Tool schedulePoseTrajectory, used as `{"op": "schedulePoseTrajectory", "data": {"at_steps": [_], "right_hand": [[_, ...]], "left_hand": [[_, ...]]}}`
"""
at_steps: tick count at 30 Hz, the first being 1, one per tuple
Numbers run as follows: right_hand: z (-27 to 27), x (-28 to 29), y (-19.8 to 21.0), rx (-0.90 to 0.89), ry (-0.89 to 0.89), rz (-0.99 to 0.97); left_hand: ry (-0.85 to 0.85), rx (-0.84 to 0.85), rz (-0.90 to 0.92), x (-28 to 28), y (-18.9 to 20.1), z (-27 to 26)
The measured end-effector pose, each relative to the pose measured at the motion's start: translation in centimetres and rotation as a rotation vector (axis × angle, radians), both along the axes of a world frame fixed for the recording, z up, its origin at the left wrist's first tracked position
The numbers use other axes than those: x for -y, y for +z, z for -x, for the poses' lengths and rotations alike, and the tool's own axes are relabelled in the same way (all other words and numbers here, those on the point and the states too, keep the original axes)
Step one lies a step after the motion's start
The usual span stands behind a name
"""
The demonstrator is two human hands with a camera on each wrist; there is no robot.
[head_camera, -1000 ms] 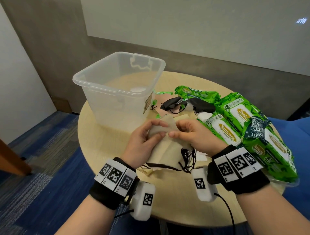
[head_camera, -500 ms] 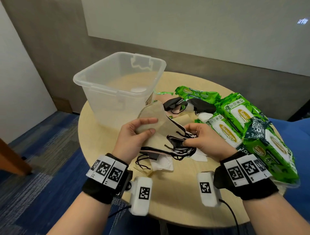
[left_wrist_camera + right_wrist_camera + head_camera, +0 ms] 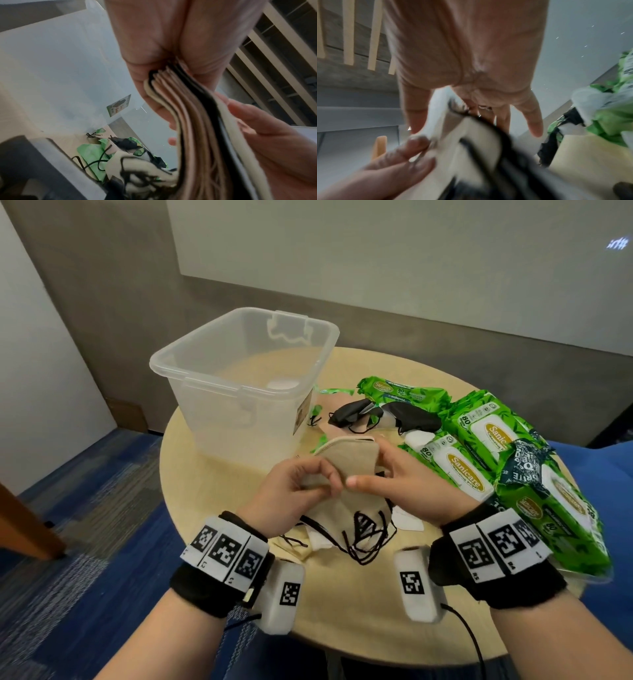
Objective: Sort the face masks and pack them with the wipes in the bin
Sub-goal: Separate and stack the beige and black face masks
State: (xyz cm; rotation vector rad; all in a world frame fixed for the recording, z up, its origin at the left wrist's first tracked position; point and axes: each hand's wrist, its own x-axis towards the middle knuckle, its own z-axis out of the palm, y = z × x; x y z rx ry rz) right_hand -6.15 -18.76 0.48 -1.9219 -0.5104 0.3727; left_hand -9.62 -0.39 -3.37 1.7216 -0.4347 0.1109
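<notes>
Stack of masks held upright above the table, just in front of the bin. Left hand pinching the stack's near-left edge, thumb over fingers; right hand clasping the right side, fingers behind. Long axis pointing up and away toward the bin. Loose black masks and wipes farther right, nearer the right hand.

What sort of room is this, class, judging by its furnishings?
Probably an office or meeting room: a small round wooden table, blue patterned carpet tiles, and a large pale wall panel, perhaps a projection surface.
</notes>
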Motion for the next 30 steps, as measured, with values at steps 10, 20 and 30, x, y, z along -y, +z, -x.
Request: {"op": "schedulePoseTrajectory", "data": {"at_steps": [10, 20, 30], "right_hand": [[0.6, -2.0, -1.2, -0.093, -0.318, -0.52], [0.9, -2.9, -2.7, -0.066, -0.418, -0.555], [0.6, -0.1, -1.1, 0.155, -0.452, -0.34]], "left_hand": [[0.344, 0.02, 0.295, 2.3, -1.1, 0.1], [0.204, 0.176, 0.111, 3.2, -0.8, 0.4], [0.253, 0.108, -0.015, 1.4, -0.6, -0.3]]}}
